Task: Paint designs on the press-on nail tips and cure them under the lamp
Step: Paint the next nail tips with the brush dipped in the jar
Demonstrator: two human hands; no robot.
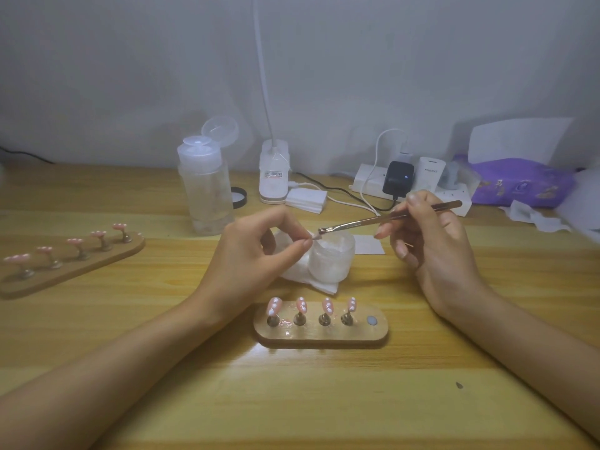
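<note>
The left hand [256,254] pinches a small pinkish piece [313,236] between thumb tip and forefinger tip, with the other fingers curled in behind. The piece is too small to tell whether it is a nail tip. The right hand [431,245] grips a slim rose-gold metal tool [389,218] like a pen, thumb and forefinger clamped on the shaft and its rear end jutting out past the knuckles. The tool's front end reaches the pinched piece; whether they touch cannot be made out.

Just under that meeting point stands a small frosted white jar [331,259] on a crumpled white tissue [311,280], which the left fingers partly hide. Nearer the person than the pinch lies an oval wooden stand [324,336] carrying four pink nail tips with white dots [326,306] on metal pegs. Its rightmost place shows only a grey disc [372,320]. Well to the left of the left hand, a long wooden stand [69,269] bears five more pink tips, which are blurred. Beyond the left hand stands a clear plastic bottle [204,190] with its flip lid open.

Both forearms come in from the lower corners over the yellow wooden table [324,401] and converge toward the jar.
</note>
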